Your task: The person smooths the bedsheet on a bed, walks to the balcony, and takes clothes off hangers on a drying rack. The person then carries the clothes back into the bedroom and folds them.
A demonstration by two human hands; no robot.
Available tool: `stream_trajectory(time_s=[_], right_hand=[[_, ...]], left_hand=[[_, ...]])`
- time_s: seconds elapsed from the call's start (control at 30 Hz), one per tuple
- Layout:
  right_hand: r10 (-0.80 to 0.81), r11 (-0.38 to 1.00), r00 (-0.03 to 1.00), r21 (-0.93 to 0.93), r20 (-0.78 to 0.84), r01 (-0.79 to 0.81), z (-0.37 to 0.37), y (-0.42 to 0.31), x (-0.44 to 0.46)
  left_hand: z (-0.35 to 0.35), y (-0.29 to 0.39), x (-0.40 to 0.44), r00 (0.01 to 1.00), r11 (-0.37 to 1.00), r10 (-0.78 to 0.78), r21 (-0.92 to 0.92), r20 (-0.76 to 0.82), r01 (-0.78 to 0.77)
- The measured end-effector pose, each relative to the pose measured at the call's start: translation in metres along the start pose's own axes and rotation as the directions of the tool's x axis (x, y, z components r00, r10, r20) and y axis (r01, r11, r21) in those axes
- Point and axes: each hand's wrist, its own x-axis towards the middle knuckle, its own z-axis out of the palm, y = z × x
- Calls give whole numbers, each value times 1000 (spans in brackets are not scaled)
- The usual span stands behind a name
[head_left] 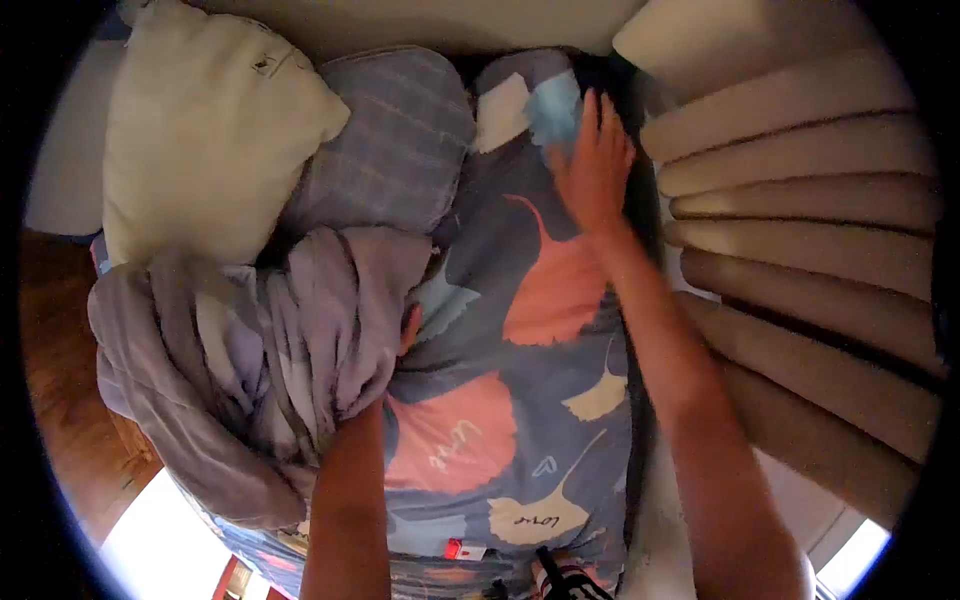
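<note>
Dragging could ruck dark-grey leaf-print fabric [545, 400] under the outstretched, empty right hand [596, 165]; left hand [410, 328] mostly hidden by crumpled grey cloth [175, 400], grip unclear.

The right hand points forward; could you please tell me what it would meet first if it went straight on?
Past the dark patch, the right hand would probably meet the pale panel first, though depth there is unclear.

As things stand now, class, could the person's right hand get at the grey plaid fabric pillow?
Probably yes: the right hand is open over dark-grey, leaf-patterned bedding, and nothing but bedding appears to lie between it and the pillow.
</note>
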Motion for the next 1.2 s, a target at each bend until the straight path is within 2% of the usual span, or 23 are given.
stream_trajectory(time_s=[0.03,0.07,0.1,0.17,0.23,0.37,0.43,0.53,0.57,0.63,0.67,0.73,0.8,0.9,0.93,1.0,1.07,1.1,1.17,1.2], right_hand=[[-141,985,987,91,-82,148,-29,-10,-39],[-61,989,998,138,25,57,-51,-20,-94],[-59,952,989,307,136,14,-79,-26,-154],[36,989,907,117,420,-94,-103,-30,-287],[8,997,917,64,400,-37,-95,-4,-385],[26,993,952,105,306,-61,-81,-3,-374],[2,986,979,163,205,-36,-74,-9,-376],[-1,983,988,179,158,-28,-54,-1,-386],[16,983,988,179,155,-44,-60,-8,-395],[0,986,995,165,102,-17,-59,-7,-391],[8,986,994,163,112,-26,-59,-6,-391],[-23,978,999,210,21,18,-61,-7,-390],[-15,981,999,191,36,8,-61,-5,-399],[-25,989,998,148,54,17,-57,1,-391],[-28,990,999,143,44,21,-63,-7,-392],[-42,980,996,197,72,27,-71,-12,-374],[-81,963,981,267,174,33,-118,-5,-390],[-81,967,982,251,170,36,-144,-2,-413],[-26,990,989,144,145,5,-208,3,-482],[88,995,975,36,203,-97,-234,5,-527]], left_hand=[[0,2,5,1000,1000,10,5,-3,-10],[3,2,10,1000,1000,13,15,-2,-13],[4,3,16,1000,1000,13,26,-3,-13],[4,3,23,1000,999,10,47,3,-10],[1,-1,35,1000,997,12,72,5,-13],[0,-13,65,999,996,28,81,25,-30],[1,-17,61,998,996,39,78,51,-43],[20,-26,48,990,997,40,61,132,-48],[12,24,32,995,978,-60,196,-80,74],[-23,121,-20,1000,1000,23,-9,-12,-23],[-32,145,-65,992,967,128,219,16,-129],[-33,154,-149,971,873,227,427,75,-237],[8,130,-214,945,842,233,440,227,-313],[18,118,-214,945,839,245,441,215,-318],[17,114,-212,935,852,327,384,139,-355],[13,110,-198,924,852,369,361,98,-378],[24,113,-213,907,854,419,319,45,-411],[24,111,-215,902,835,431,369,23,-408],[32,106,-210,894,817,449,406,1,-410],[35,101,-210,897,796,442,452,21,-403]])
